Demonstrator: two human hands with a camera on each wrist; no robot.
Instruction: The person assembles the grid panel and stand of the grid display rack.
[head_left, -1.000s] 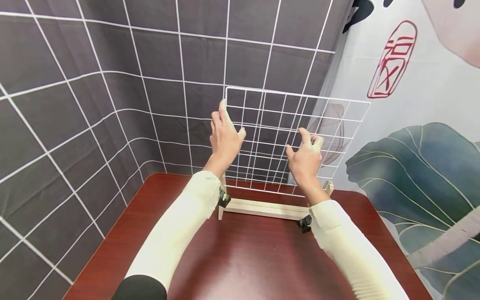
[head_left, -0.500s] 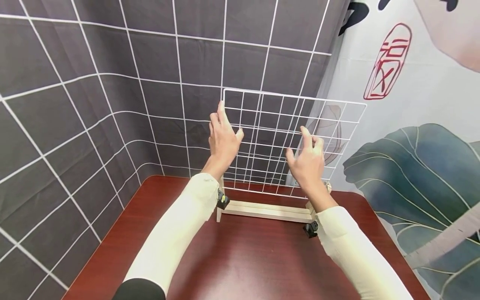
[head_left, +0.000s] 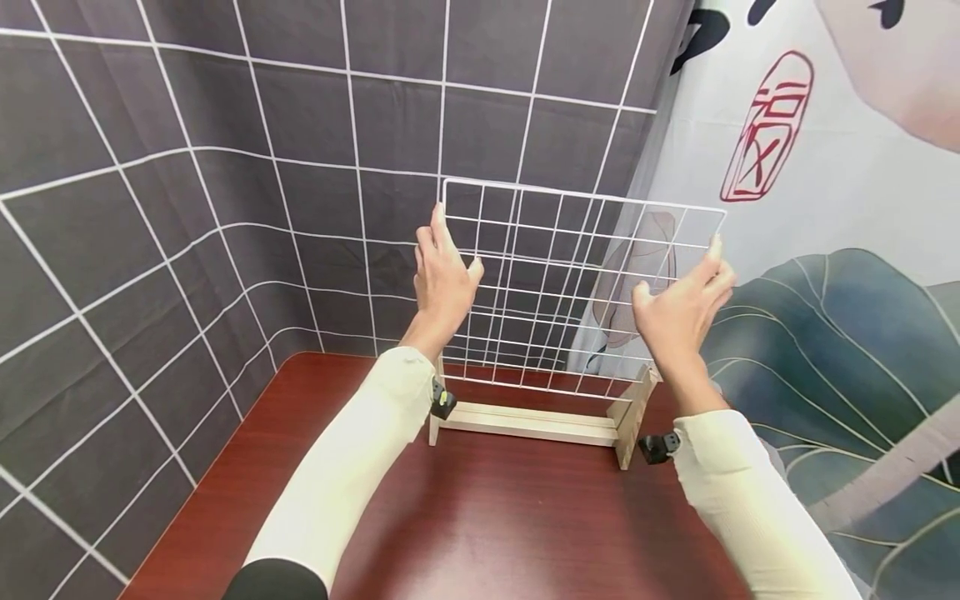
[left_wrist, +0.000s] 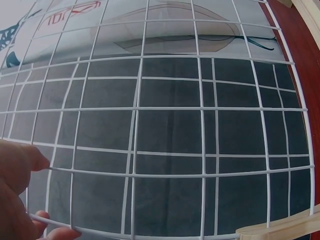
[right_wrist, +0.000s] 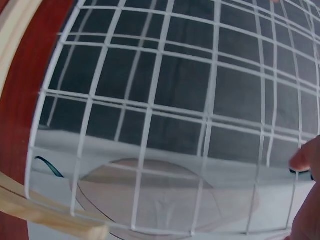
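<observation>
A white wire grid panel [head_left: 555, 250] stands upright, leaning slightly back, above a pale wooden stand [head_left: 525, 423]. My left hand [head_left: 444, 279] grips the panel's left edge; in the left wrist view, fingertips [left_wrist: 62, 233] curl at the edge wire and the thumb [left_wrist: 39, 159] touches a bar. At the right edge, my right hand [head_left: 682, 308] holds the panel, index finger along the outer wire, thumb toward the mesh. The right wrist view shows only part of that hand [right_wrist: 307, 185]. The panel's lower corners meet wooden uprights [left_wrist: 280, 226] [right_wrist: 55, 215]; their exact seating is unclear.
The stand rests on a dark red table [head_left: 487, 517]. A dark cloth with white grid lines [head_left: 315, 125] hangs behind and left. A white printed cloth with a large leaf [head_left: 847, 350] hangs at right.
My right hand has moved right, from in front of the mesh to the panel's right edge, exposing the right upright. My left hand keeps its hold; the panel looks nearly still.
</observation>
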